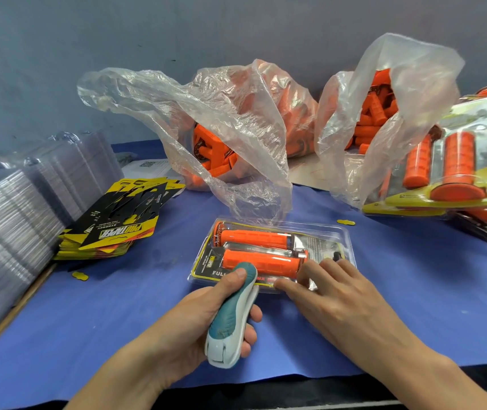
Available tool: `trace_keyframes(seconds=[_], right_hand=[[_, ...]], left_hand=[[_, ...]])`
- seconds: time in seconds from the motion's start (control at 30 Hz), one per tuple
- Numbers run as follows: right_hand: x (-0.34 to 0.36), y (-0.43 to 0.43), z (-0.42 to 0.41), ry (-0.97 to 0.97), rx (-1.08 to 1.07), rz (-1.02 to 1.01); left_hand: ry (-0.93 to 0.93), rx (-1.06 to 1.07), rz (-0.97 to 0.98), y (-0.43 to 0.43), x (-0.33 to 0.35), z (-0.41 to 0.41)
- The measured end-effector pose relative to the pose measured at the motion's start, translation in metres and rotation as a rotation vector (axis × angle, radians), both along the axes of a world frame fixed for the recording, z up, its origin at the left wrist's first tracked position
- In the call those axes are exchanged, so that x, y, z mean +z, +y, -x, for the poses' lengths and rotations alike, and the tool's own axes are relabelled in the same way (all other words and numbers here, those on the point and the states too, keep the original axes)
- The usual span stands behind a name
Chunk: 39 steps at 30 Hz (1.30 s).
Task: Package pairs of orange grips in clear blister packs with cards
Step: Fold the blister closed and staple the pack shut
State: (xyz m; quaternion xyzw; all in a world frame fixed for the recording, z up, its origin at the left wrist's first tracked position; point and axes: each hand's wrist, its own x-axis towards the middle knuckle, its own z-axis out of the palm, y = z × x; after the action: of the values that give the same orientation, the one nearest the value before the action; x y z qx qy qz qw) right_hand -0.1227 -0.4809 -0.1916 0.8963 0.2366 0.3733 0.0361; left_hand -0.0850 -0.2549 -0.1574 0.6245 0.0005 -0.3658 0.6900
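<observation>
Teal ribbed tool (232,315) touches glossy clear blister pack (322,236).

Head view, single, wide-angle. Worn on the person's head; faces forward and down across the table (118,306) from its near edge toward the wall (236,31) behind its far edge. Close above left hand (195,318) and right hand (334,294).

Left hand (195,318) around a teal stapler (232,312) at the blister pack (322,242) edge, right hand (337,294) flat on it.
</observation>
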Motion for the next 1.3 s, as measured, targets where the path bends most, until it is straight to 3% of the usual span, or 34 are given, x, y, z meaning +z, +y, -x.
trace_keyframes(seconds=[0.1,0.3,0.7,1.07,1.3], right_hand=[[-0.003,0.012,-0.002,-0.026,-0.044,-0.106],[0.001,0.038,-0.014,0.111,-0.044,-0.052],[0.011,0.05,-0.025,0.305,0.098,-0.142],[0.004,0.05,-0.027,0.227,0.084,-0.118],[-0.003,0.05,-0.028,0.15,-0.071,-0.084]], left_hand=[[-0.009,-0.005,0.01,-0.001,0.0,0.002],[-0.029,-0.029,0.009,-0.008,0.002,0.005],[-0.001,-0.04,0.025,0.001,0.0,-0.003],[0.022,-0.045,0.068,0.003,-0.003,-0.006],[0.06,-0.099,0.031,0.017,0.01,-0.005]])
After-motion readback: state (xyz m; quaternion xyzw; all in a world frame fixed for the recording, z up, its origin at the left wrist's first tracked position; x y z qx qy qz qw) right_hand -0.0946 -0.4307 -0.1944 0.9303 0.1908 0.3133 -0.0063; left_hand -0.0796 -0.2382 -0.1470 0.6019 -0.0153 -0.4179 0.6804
